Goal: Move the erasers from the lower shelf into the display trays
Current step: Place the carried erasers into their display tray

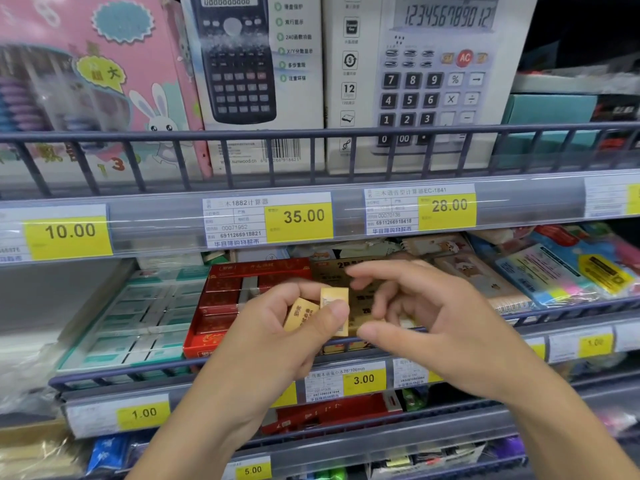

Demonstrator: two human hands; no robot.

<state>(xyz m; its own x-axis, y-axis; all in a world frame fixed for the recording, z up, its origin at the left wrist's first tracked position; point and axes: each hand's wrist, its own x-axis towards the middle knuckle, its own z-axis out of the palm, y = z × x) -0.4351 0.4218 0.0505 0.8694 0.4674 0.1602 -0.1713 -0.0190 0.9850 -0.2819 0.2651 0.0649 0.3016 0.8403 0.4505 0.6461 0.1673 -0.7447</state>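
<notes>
The left hand (277,327) grips two gold-wrapped erasers (318,311) above the gold display tray (360,282) while the right hand (415,317) hovers loosely open, so placing them into that tray likely comes next.

Two small yellow-tan erasers (317,311), each wrapped and printed, are held upright and side by side in the left hand (277,330). A red display tray (221,306) is seen just behind that hand; a gold tray (349,271) lies behind the right hand (433,323).

Head view, close before shelves (311,216)
</notes>
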